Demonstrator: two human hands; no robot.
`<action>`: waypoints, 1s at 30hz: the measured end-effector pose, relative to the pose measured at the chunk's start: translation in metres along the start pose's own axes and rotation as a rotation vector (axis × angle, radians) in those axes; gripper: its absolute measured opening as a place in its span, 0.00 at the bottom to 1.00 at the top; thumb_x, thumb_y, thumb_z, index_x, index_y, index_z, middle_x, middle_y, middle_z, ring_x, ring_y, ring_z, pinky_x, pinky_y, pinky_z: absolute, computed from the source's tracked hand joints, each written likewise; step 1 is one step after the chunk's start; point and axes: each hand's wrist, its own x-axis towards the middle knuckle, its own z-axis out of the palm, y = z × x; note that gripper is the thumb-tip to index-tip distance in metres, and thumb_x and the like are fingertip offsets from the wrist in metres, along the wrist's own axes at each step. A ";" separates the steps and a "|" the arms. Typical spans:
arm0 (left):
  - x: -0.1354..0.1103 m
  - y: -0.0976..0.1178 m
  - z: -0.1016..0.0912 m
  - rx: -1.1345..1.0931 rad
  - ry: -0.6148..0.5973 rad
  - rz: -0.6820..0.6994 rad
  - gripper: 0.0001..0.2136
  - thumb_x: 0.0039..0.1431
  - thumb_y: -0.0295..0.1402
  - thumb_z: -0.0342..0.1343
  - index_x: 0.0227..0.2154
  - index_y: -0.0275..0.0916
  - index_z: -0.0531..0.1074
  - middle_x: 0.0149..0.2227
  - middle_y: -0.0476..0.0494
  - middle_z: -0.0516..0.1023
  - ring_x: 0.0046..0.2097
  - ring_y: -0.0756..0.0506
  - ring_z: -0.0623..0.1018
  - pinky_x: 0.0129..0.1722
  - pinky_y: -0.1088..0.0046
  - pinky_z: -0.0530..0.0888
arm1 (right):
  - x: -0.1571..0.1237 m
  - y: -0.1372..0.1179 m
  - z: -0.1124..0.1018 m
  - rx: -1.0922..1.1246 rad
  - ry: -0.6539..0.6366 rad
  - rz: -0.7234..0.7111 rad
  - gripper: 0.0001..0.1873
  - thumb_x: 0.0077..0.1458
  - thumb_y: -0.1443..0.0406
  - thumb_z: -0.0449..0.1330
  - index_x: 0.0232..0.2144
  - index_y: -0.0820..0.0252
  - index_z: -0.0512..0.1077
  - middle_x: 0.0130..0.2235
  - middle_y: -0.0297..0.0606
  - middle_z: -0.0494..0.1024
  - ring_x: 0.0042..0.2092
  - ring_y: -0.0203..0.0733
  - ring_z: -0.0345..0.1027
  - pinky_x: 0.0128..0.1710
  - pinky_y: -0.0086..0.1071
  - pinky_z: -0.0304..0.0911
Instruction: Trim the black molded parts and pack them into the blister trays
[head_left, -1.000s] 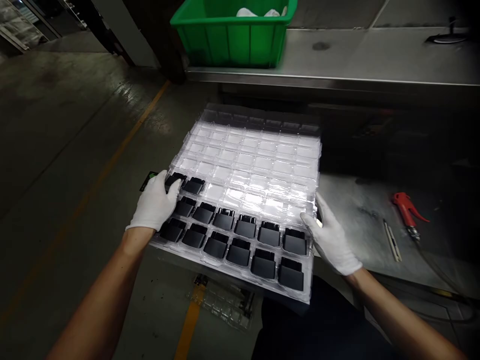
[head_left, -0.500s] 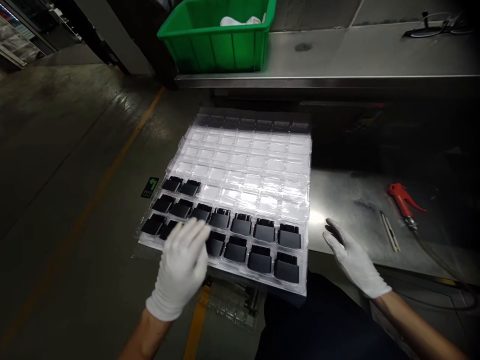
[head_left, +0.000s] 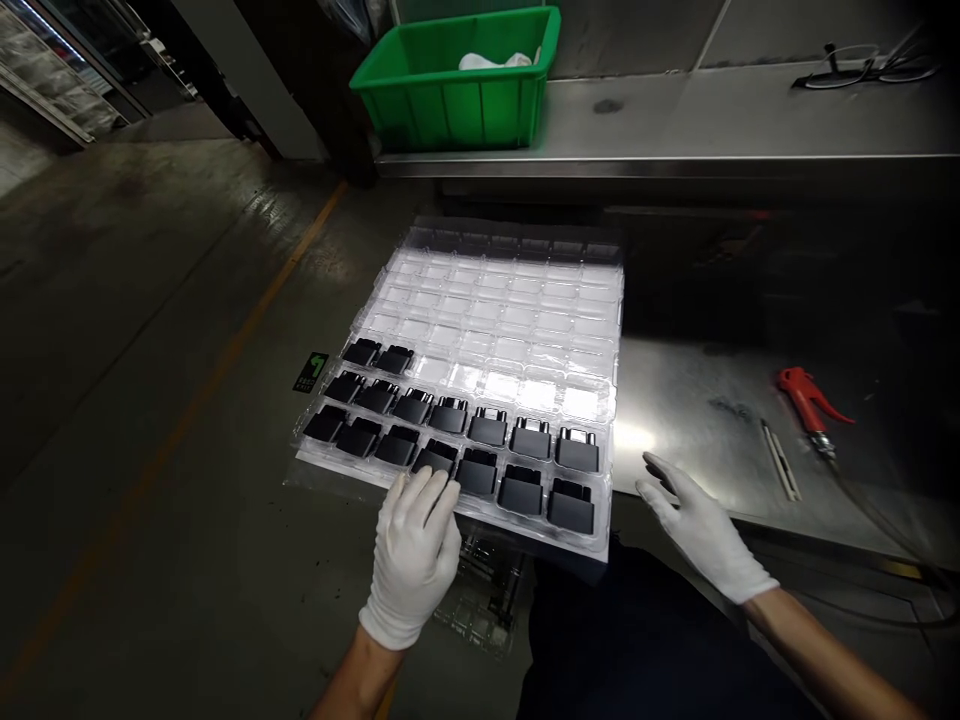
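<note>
A clear plastic blister tray [head_left: 495, 320] lies before me with its pockets in rows. Black plastic connector housings [head_left: 520, 490] fill the two nearest rows, and two more occupy the left end of the third. My left hand [head_left: 416, 545], in a white glove, is at the tray's near edge, its stretched fingertips over a housing in the front row; whether they touch it I cannot tell. To the right of the tray my gloved right hand [head_left: 701, 530] hovers near the metal bench, fingers apart and holding nothing.
A red air blow gun [head_left: 808, 405] with a hose lies on the steel bench [head_left: 690, 400], beside a slim white-edged tool [head_left: 780, 460]. On the shelf behind are a green bin [head_left: 457, 105] holding something white, and a pair of glasses [head_left: 862, 72]. Clear trays lie below.
My left hand has shifted right and toward me along the tray's near edge, uncovering front-row housings. My right hand stays almost in place. The view has moved slightly.
</note>
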 end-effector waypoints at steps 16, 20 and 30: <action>0.000 -0.019 -0.010 0.070 0.042 -0.085 0.13 0.60 0.25 0.57 0.47 0.38 0.75 0.45 0.38 0.81 0.56 0.32 0.76 0.59 0.43 0.72 | -0.028 0.007 0.023 -0.108 -0.078 -0.005 0.35 0.63 0.45 0.51 0.63 0.59 0.64 0.63 0.42 0.68 0.65 0.53 0.59 0.68 0.52 0.54; 0.003 -0.016 -0.009 0.026 0.071 -0.110 0.11 0.59 0.26 0.58 0.45 0.40 0.76 0.42 0.40 0.81 0.55 0.33 0.77 0.60 0.42 0.71 | -0.033 0.009 0.025 -0.116 -0.102 0.007 0.34 0.62 0.45 0.51 0.61 0.57 0.66 0.61 0.42 0.70 0.63 0.54 0.61 0.67 0.53 0.57; 0.012 -0.009 -0.005 -0.052 0.196 -0.125 0.11 0.59 0.27 0.60 0.44 0.40 0.77 0.37 0.42 0.80 0.49 0.38 0.79 0.60 0.43 0.73 | -0.038 0.011 0.035 -0.033 -0.151 0.005 0.30 0.55 0.46 0.55 0.56 0.49 0.71 0.57 0.39 0.74 0.59 0.59 0.67 0.61 0.52 0.66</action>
